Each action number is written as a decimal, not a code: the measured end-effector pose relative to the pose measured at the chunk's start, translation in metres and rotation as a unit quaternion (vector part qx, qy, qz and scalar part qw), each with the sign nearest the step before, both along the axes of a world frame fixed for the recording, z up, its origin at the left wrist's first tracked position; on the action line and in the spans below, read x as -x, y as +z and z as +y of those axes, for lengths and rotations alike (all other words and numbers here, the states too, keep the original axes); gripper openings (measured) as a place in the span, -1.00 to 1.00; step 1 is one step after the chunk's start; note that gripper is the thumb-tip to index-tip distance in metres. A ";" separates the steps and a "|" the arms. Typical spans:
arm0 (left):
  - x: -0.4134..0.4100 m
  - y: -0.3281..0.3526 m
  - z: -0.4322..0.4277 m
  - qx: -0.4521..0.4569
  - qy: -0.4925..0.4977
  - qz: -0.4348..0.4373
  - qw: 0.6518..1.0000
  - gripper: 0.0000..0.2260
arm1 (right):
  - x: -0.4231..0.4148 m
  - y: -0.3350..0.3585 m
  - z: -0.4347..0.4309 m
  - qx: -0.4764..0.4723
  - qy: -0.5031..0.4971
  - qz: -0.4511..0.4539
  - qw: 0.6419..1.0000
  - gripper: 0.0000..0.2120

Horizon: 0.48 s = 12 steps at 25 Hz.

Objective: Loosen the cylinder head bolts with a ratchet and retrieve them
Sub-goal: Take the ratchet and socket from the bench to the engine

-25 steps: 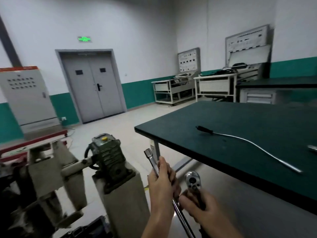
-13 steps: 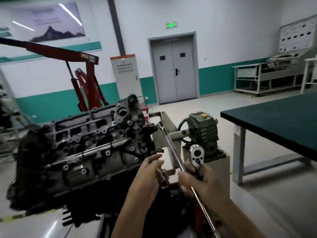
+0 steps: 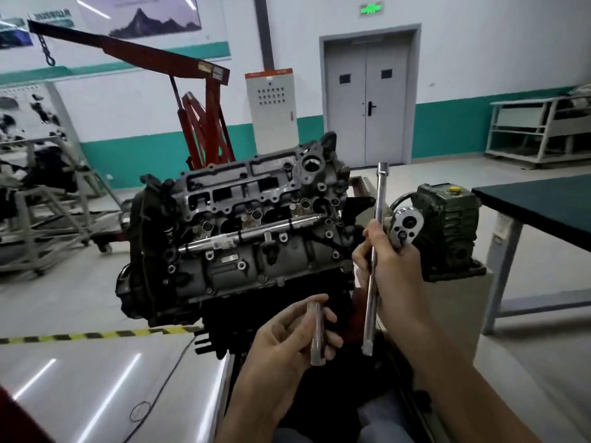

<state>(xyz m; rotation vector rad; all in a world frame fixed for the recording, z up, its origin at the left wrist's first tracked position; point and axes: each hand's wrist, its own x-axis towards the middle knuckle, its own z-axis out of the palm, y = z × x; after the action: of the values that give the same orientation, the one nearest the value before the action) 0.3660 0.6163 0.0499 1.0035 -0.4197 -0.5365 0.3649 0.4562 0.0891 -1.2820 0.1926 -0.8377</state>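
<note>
The engine with its cylinder head (image 3: 243, 219) stands on a stand ahead of me, tilted, its bolt holes facing me. My right hand (image 3: 395, 270) grips a chrome ratchet (image 3: 406, 223), head up, together with a long extension bar (image 3: 377, 238) that stands nearly upright. My left hand (image 3: 294, 340) holds a long socket (image 3: 316, 334) between thumb and fingers, below and in front of the engine. Both hands are apart from the head. No loose bolts are visible.
A green gearbox (image 3: 444, 228) of the engine stand sits right of my right hand. A green-topped table (image 3: 537, 206) stands at the right. A red engine crane (image 3: 204, 123) rises behind the engine. Another stand (image 3: 41, 203) is at the left.
My view has swung left from the table to the engine. The extension bar has passed into my right hand with the ratchet, and my left hand now holds the socket lower down.
</note>
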 end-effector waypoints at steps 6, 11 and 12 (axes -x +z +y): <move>-0.002 -0.010 0.014 -0.151 0.092 -0.122 0.977 -0.68 | -0.004 -0.009 0.005 -0.046 -0.065 -0.006 0.997 -0.52; 0.002 -0.012 0.010 -0.167 0.118 -0.167 0.965 -0.72 | 0.000 -0.012 0.002 -0.015 -0.120 0.011 0.993 -0.52; 0.002 -0.014 0.010 -0.166 0.133 -0.161 0.964 -0.72 | 0.002 -0.012 0.002 -0.018 -0.116 0.004 0.993 -0.52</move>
<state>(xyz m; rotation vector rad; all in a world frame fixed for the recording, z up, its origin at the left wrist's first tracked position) 0.3639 0.6262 0.0363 1.4567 -0.4817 -0.2010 0.3633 0.4578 0.0768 -1.2435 0.3673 -1.0230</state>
